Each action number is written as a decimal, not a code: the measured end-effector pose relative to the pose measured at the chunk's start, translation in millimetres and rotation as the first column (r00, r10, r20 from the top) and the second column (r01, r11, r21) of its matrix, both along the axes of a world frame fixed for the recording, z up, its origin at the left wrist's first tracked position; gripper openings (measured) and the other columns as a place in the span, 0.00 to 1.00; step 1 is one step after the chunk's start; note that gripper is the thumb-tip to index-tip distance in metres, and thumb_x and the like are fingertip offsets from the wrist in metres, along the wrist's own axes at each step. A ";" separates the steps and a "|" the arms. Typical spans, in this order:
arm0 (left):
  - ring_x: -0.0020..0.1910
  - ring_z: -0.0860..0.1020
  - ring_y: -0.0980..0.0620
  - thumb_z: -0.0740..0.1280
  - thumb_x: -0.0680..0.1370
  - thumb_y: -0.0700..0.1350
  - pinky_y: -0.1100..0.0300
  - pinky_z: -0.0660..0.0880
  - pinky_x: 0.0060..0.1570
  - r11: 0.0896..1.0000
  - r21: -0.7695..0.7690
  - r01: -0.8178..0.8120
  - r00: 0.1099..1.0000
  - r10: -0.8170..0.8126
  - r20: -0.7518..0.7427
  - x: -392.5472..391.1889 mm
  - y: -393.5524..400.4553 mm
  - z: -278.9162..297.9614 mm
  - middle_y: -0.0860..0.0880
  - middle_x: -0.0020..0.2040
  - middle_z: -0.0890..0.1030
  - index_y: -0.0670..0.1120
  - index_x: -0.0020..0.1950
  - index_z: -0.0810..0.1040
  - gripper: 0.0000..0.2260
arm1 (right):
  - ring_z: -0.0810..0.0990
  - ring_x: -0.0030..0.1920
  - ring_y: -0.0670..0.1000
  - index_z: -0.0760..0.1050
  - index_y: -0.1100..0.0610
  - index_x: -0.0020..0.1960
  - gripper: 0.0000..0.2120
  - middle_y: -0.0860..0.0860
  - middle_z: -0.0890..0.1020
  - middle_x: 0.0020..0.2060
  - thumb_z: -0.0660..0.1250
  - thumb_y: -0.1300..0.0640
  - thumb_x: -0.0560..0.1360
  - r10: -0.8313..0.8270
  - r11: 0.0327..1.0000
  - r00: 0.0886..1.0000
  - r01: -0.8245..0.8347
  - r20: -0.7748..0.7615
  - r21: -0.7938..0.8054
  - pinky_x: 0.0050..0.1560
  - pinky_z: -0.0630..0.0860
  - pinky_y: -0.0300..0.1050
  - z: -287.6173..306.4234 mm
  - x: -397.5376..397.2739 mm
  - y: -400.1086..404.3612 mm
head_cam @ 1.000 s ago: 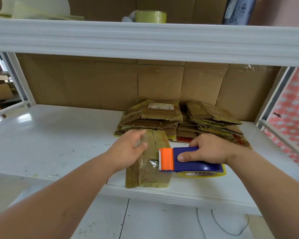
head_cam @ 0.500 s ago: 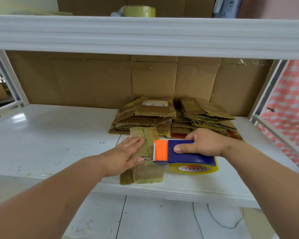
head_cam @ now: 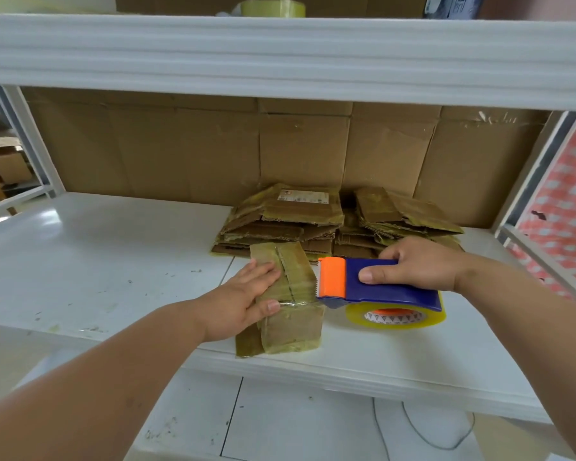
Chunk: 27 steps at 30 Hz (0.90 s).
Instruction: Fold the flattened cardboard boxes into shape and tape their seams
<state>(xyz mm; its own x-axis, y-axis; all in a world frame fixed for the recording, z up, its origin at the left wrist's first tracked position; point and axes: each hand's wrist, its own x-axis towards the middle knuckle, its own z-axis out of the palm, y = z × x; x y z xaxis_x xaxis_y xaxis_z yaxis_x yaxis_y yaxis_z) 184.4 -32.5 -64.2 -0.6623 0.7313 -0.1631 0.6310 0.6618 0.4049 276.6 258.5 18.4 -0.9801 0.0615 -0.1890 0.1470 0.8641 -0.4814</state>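
A small tape-covered cardboard box lies on the white shelf near its front edge. My left hand presses flat on the box's left side, fingers straight. My right hand grips a blue tape dispenser with an orange head at the box's right edge. A roll of clear yellowish tape hangs under the dispenser. A strand of tape runs across the box by my left thumb. Behind the box are two stacks of flattened taped boxes.
A large cardboard sheet lines the back of the shelf. An upper shelf beam crosses overhead, with a tape roll on top. White posts stand at both sides. A cable lies on the lower shelf.
My left hand has flattened onto the box and slid along its left side. The dispenser has stayed at the box's right edge, with tape now lying across the box.
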 end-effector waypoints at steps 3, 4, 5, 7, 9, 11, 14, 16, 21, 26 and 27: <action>0.73 0.32 0.64 0.51 0.76 0.65 0.60 0.40 0.74 1.000 0.018 -0.008 1.000 0.008 0.003 0.8 0.9 0.6 0.61 0.80 0.42 0.56 0.81 0.47 0.35 | 0.78 0.32 0.44 0.80 0.52 0.37 0.27 0.46 0.81 0.30 0.64 0.28 0.61 -0.004 1.000 1.000 0.004 -0.003 0.021 0.36 0.68 0.39 1.6 2.4 6.0; 0.74 0.33 0.64 0.51 0.77 0.64 0.60 0.40 0.74 1.000 0.018 -0.009 1.000 0.009 0.005 0.5 0.3 1.4 0.62 0.80 0.43 0.56 0.81 0.47 0.34 | 0.77 0.32 0.43 0.80 0.52 0.36 0.26 0.45 0.80 0.29 0.64 0.28 0.62 0.005 1.000 1.000 -0.005 -0.003 0.015 0.36 0.67 0.39 2.0 2.8 9.0; 0.74 0.33 0.64 0.51 0.77 0.64 0.60 0.40 0.74 1.000 0.017 -0.010 1.000 0.010 0.007 -0.5 -0.8 2.3 0.62 0.80 0.43 0.57 0.81 0.47 0.34 | 0.77 0.31 0.44 0.79 0.52 0.35 0.26 0.45 0.79 0.28 0.65 0.28 0.61 0.017 1.000 1.000 -0.017 -0.005 0.010 0.36 0.67 0.39 1.9 3.3 12.5; 0.74 0.34 0.64 0.53 0.80 0.62 0.61 0.40 0.73 1.000 0.010 -0.015 1.000 0.015 0.007 -4.0 -4.0 4.8 0.63 0.80 0.43 0.57 0.81 0.48 0.31 | 0.77 0.31 0.44 0.80 0.52 0.34 0.26 0.44 0.79 0.27 0.66 0.28 0.60 0.035 0.999 0.999 -0.035 0.003 0.022 0.36 0.69 0.40 1.3 4.9 18.6; 0.75 0.35 0.65 0.54 0.81 0.61 0.61 0.41 0.73 1.000 -0.010 -0.015 1.000 0.015 0.009 -9.0 -4.8 9.0 0.63 0.80 0.43 0.57 0.81 0.48 0.30 | 0.79 0.34 0.44 0.82 0.50 0.37 0.27 0.43 0.81 0.28 0.66 0.27 0.58 0.048 0.996 0.998 -0.050 0.034 0.070 0.38 0.71 0.41 -0.4 6.0 24.1; 0.74 0.36 0.65 0.55 0.82 0.59 0.61 0.41 0.73 1.000 -0.030 -0.007 1.000 0.007 0.013 -12.7 -1.7 13.1 0.63 0.80 0.44 0.57 0.81 0.49 0.29 | 0.80 0.36 0.45 0.82 0.48 0.38 0.28 0.41 0.81 0.29 0.64 0.25 0.57 0.062 0.989 0.996 -0.069 0.057 0.128 0.39 0.73 0.42 -1.9 5.2 28.5; 0.74 0.37 0.66 0.56 0.82 0.58 0.63 0.42 0.72 1.000 -0.026 -0.007 1.000 0.008 0.022 -13.3 1.8 15.2 0.62 0.80 0.45 0.56 0.81 0.50 0.28 | 0.80 0.39 0.47 0.81 0.48 0.40 0.34 0.45 0.82 0.34 0.61 0.19 0.57 0.105 0.958 0.994 -0.111 0.039 0.265 0.42 0.75 0.47 -1.8 -0.3 29.5; 0.75 0.38 0.64 0.56 0.83 0.57 0.62 0.42 0.73 1.000 -0.021 -0.015 1.000 0.016 0.023 -12.6 1.1 14.8 0.62 0.80 0.46 0.56 0.81 0.51 0.28 | 0.79 0.39 0.47 0.80 0.49 0.41 0.33 0.47 0.81 0.34 0.62 0.20 0.61 0.135 0.909 0.991 -0.114 -0.024 0.401 0.41 0.76 0.47 1.2 -4.9 27.4; 0.78 0.39 0.61 0.56 0.83 0.57 0.61 0.43 0.74 0.999 -0.018 -0.049 0.999 0.049 0.023 -13.7 1.3 14.9 0.61 0.80 0.46 0.55 0.81 0.51 0.28 | 0.80 0.39 0.50 0.80 0.49 0.39 0.26 0.49 0.82 0.34 0.66 0.25 0.65 0.083 0.918 0.995 -0.058 -0.048 0.393 0.42 0.76 0.48 12.9 -19.0 30.8; 0.77 0.44 0.62 0.57 0.84 0.53 0.58 0.50 0.75 0.999 0.019 -0.050 0.997 0.049 0.054 -5.8 10.3 19.3 0.61 0.80 0.49 0.62 0.80 0.46 0.28 | 0.81 0.42 0.49 0.82 0.50 0.43 0.28 0.48 0.84 0.38 0.65 0.25 0.65 0.030 0.947 0.996 -0.056 0.087 0.316 0.41 0.73 0.45 -0.2 -28.6 32.8; 0.78 0.46 0.60 0.57 0.84 0.53 0.57 0.52 0.75 0.999 -0.015 -0.049 0.997 0.049 0.055 -5.3 12.6 22.6 0.61 0.79 0.49 0.65 0.79 0.46 0.27 | 0.81 0.42 0.49 0.82 0.50 0.43 0.28 0.48 0.84 0.38 0.65 0.25 0.65 0.028 0.952 0.995 -0.056 0.098 0.302 0.42 0.73 0.45 -2.4 -30.2 31.9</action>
